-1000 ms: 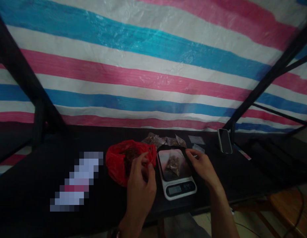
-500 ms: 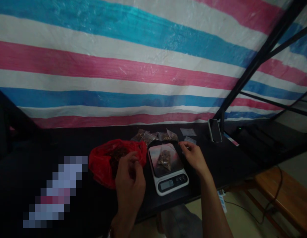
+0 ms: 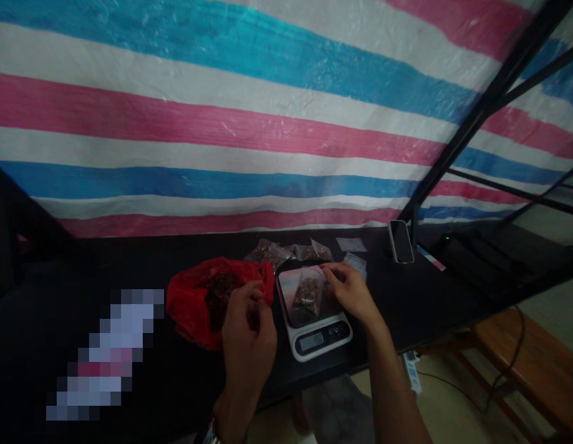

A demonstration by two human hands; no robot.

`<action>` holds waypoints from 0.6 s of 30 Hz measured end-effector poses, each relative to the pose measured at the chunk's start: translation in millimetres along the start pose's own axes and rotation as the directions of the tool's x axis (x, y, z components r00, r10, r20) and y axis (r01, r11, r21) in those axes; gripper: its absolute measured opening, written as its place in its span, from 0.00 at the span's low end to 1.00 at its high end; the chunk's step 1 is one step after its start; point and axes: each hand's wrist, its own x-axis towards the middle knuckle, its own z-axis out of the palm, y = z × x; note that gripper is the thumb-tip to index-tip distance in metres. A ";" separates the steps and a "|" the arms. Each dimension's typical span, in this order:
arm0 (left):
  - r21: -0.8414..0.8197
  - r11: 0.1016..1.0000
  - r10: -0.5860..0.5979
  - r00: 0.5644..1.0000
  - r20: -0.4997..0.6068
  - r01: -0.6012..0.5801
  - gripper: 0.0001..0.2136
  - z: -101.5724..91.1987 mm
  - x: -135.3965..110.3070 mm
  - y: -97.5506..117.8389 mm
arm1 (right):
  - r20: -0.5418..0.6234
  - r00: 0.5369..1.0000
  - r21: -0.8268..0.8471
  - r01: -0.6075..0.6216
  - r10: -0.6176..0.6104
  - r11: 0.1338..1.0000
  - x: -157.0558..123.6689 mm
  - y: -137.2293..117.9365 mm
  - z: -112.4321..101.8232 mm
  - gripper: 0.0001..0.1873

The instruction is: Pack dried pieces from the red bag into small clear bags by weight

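Note:
A small clear plastic bag [image 3: 307, 296], part filled with brown dried pieces, lies on the plate of a white kitchen scale [image 3: 302, 351] with a lit display too blurred to read. My right hand [image 3: 350, 290] reaches in from the right, its thumb and forefinger closed at the bag's upper right corner. My left hand [image 3: 249, 324] is held at the right side of an open red plastic bag [image 3: 187, 302]. Its fingers are curled together, and anything between them is hidden. Dark brown dried pieces [image 3: 221, 287] fill the red bag.
Several filled clear bags [image 3: 272, 253] lie behind the scale. Flat clear bags [image 3: 355, 264] are to their right. A phone [image 3: 401, 242] leans near the black frame post [image 3: 434, 179]. A striped sheet [image 3: 221, 126] hangs behind the black table [image 3: 129, 265]; a wooden bench [image 3: 536, 364] stands at right.
My right hand has moved left, from beside the scale to the upper corner of the clear bag. The left hand has shifted slightly right. The clear bag stays on the scale.

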 end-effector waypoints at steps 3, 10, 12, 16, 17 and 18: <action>0.022 1.000 0.020 1.000 0.003 -0.020 0.10 -1.8 -1.4 -2.5 | 0.009 1.000 -0.009 0.008 -0.008 1.000 -1.0 -0.9 2.7 0.15; 0.068 0.996 0.062 0.998 0.010 -0.063 0.08 -8.0 -1.3 -3.6 | -0.004 1.000 -0.026 0.009 -0.009 1.000 -1.3 2.0 9.2 0.12; 0.057 0.996 0.065 0.998 0.009 -0.065 0.09 -9.0 -1.0 -3.9 | -0.009 1.000 -0.022 0.006 -0.007 1.000 -1.3 3.2 11.1 0.11; 0.040 0.997 0.059 0.998 0.002 -0.059 0.09 -10.9 -0.9 -1.5 | -0.012 1.000 0.009 0.014 -0.014 1.000 -0.5 -0.9 11.5 0.09; 0.041 0.998 0.051 0.999 0.005 -0.051 0.09 -11.3 -0.9 -0.2 | -0.014 1.000 0.021 0.022 -0.022 1.000 -0.3 -4.3 10.6 0.08; 0.042 0.998 0.044 0.999 0.008 -0.044 0.08 -11.6 -0.9 1.3 | -0.014 0.999 0.036 0.033 -0.033 0.999 -0.3 -8.9 9.3 0.08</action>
